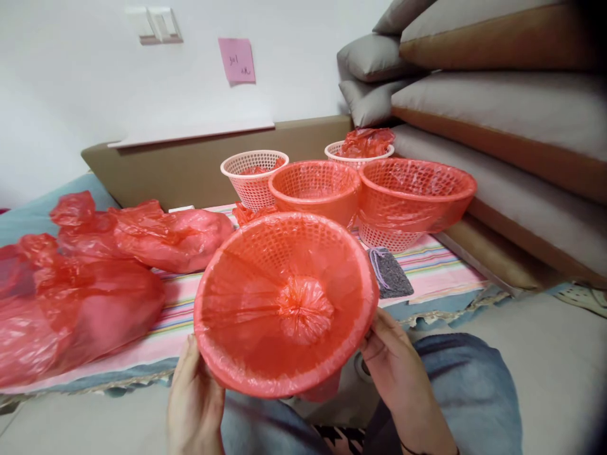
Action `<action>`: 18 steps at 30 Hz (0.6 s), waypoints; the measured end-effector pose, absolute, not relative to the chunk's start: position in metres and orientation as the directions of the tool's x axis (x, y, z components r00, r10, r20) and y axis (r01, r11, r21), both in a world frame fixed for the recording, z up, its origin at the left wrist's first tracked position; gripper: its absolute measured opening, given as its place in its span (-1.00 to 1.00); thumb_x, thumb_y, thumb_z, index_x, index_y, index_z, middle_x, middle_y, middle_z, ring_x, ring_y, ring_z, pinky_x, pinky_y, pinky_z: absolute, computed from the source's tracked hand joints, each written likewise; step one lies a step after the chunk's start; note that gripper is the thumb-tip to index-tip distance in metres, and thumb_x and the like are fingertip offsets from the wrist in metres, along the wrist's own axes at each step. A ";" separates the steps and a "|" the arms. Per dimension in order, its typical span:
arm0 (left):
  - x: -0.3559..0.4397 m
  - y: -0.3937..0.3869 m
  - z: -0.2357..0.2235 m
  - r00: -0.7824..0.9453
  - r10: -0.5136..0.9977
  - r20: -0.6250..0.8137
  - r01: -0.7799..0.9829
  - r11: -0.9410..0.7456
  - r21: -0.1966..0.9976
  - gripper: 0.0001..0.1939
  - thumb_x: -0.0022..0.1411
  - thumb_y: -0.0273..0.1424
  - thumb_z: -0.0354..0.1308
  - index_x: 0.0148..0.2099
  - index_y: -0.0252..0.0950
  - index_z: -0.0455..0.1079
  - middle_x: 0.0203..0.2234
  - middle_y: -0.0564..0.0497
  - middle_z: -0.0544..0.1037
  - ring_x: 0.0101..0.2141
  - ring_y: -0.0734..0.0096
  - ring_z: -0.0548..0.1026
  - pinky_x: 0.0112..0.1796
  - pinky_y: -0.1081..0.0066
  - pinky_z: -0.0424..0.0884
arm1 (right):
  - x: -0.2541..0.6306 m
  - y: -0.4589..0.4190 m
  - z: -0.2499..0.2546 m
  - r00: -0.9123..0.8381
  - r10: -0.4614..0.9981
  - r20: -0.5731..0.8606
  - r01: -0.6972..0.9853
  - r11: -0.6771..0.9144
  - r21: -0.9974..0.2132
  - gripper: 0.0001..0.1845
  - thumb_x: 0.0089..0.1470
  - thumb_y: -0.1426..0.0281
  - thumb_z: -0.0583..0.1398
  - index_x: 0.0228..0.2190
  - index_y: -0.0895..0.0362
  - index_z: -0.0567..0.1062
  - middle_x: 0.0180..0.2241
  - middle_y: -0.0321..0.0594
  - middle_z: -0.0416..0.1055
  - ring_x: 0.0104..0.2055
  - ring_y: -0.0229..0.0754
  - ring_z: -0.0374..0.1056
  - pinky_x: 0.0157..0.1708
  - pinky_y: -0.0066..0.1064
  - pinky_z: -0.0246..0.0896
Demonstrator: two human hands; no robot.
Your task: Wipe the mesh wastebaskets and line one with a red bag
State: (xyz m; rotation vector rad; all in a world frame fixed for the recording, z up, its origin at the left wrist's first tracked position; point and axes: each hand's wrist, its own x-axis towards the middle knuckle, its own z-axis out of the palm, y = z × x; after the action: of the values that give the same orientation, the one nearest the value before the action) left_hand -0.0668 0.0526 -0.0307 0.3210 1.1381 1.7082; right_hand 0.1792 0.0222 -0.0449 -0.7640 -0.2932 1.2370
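I hold a red mesh basket (246, 278) tilted toward me, lined with a thin red plastic bag whose knotted bottom (305, 308) bunches in the middle. My left hand (194, 398) grips its lower left rim from underneath. At the lower right rim, my right hand (396, 366) has its fingers curled on the edge. Both hands are closed on the basket above my lap.
Three lined baskets (417, 189) (315, 186) (255, 174) and one more at the back (359, 148) stand on a striped cloth (427, 265). Loose red bags (90, 278) lie to the left. A grey pouch (389, 273) lies nearby. Stacked cushions (497, 107) rise on the right.
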 end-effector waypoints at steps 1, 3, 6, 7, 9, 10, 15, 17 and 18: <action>-0.067 0.052 -0.032 -0.453 0.845 -0.283 -0.587 -0.043 0.809 -0.80 0.28 -0.42 0.17 -0.10 -0.24 0.58 -0.21 0.10 0.67 -0.29 0.50 0.60 -0.26 0.59 0.56 | 0.179 0.022 -0.045 0.311 0.928 -0.203 -0.757 0.113 -0.644 -0.76 -0.20 0.31 0.49 -0.41 0.09 0.65 -0.45 -0.26 0.57 -0.46 -0.28 0.44 -0.45 -0.53 0.41; -0.068 0.052 -0.034 -0.458 0.844 -0.278 -0.580 -0.048 0.813 -0.80 0.25 -0.41 0.20 -0.10 -0.23 0.59 -0.20 0.09 0.67 -0.28 0.47 0.61 -0.26 0.57 0.57 | 0.181 0.023 -0.047 0.280 0.938 -0.204 -0.771 0.093 -0.630 -0.76 -0.17 0.31 0.47 -0.38 0.09 0.65 -0.40 -0.21 0.59 -0.41 -0.24 0.47 -0.42 -0.50 0.43; -0.072 0.054 -0.037 -0.428 0.855 -0.292 -0.588 -0.018 0.809 -0.74 0.22 -0.38 0.23 -0.04 -0.21 0.57 -0.12 0.06 0.65 -0.20 0.39 0.61 -0.20 0.50 0.58 | 0.189 0.024 -0.052 0.274 0.940 -0.202 -0.748 0.076 -0.659 -0.76 -0.10 0.27 0.43 -0.35 0.11 0.65 -0.35 -0.17 0.59 -0.37 -0.21 0.47 -0.40 -0.48 0.42; -0.074 0.055 -0.038 -0.413 0.861 -0.296 -0.588 -0.004 0.809 -0.72 0.19 -0.37 0.25 -0.02 -0.20 0.57 -0.10 0.06 0.65 -0.17 0.36 0.61 -0.18 0.47 0.58 | 0.191 0.025 -0.054 0.286 0.936 -0.204 -0.734 0.077 -0.675 -0.75 -0.10 0.25 0.43 -0.35 0.11 0.65 -0.37 -0.17 0.59 -0.39 -0.22 0.45 -0.42 -0.49 0.40; -0.078 0.055 -0.041 -0.392 0.867 -0.308 -0.586 0.023 0.810 -0.67 0.14 -0.36 0.30 -0.01 -0.19 0.56 -0.09 0.06 0.64 -0.14 0.30 0.60 -0.17 0.43 0.59 | 0.196 0.027 -0.059 0.301 0.929 -0.214 -0.700 0.062 -0.712 -0.70 -0.14 0.21 0.45 -0.37 0.13 0.65 -0.43 -0.20 0.56 -0.44 -0.24 0.42 -0.46 -0.49 0.38; -0.080 0.055 -0.042 -0.389 0.866 -0.314 -0.584 0.032 0.811 -0.66 0.12 -0.35 0.32 -0.02 -0.19 0.56 -0.09 0.07 0.65 -0.14 0.28 0.60 -0.17 0.42 0.59 | 0.198 0.028 -0.061 0.309 0.925 -0.222 -0.682 0.053 -0.730 -0.68 -0.18 0.19 0.46 -0.39 0.14 0.65 -0.44 -0.21 0.55 -0.46 -0.24 0.40 -0.47 -0.49 0.37; -0.067 0.051 -0.038 -0.452 0.857 -0.249 -0.537 -0.038 0.843 -0.71 0.06 -0.33 0.35 -0.14 -0.27 0.55 -0.24 0.09 0.64 -0.27 0.40 0.57 -0.27 0.51 0.53 | 0.201 0.034 -0.052 0.570 0.799 -0.191 -0.576 0.223 -0.787 -0.69 -0.25 0.22 0.48 -0.44 0.09 0.61 -0.43 -0.33 0.51 -0.43 -0.32 0.37 -0.48 -0.59 0.29; -0.055 0.050 -0.035 -0.557 0.808 -0.192 -0.481 -0.125 0.868 -0.80 0.03 -0.36 0.37 -0.26 -0.27 0.49 -0.40 0.17 0.58 -0.41 0.53 0.49 -0.38 0.60 0.45 | 0.196 0.038 -0.042 0.664 0.733 -0.147 -0.524 0.316 -0.791 -0.68 -0.19 0.24 0.46 -0.33 0.04 0.61 -0.27 -0.34 0.54 -0.25 -0.28 0.44 -0.32 -0.59 0.34; -0.050 0.049 -0.033 -0.614 0.771 -0.167 -0.444 -0.163 0.881 -0.81 0.03 -0.37 0.37 -0.30 -0.25 0.45 -0.46 0.21 0.53 -0.46 0.58 0.44 -0.42 0.62 0.41 | 0.192 0.039 -0.037 0.679 0.723 -0.124 -0.504 0.338 -0.795 -0.67 -0.14 0.24 0.43 -0.26 0.01 0.61 -0.16 -0.33 0.55 -0.12 -0.25 0.44 -0.20 -0.57 0.35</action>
State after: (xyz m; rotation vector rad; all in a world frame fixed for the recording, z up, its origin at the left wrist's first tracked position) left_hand -0.0495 0.0494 -0.0334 0.4100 1.2652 1.8783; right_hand 0.1923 0.0389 -0.0369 -0.9244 -0.2711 0.8125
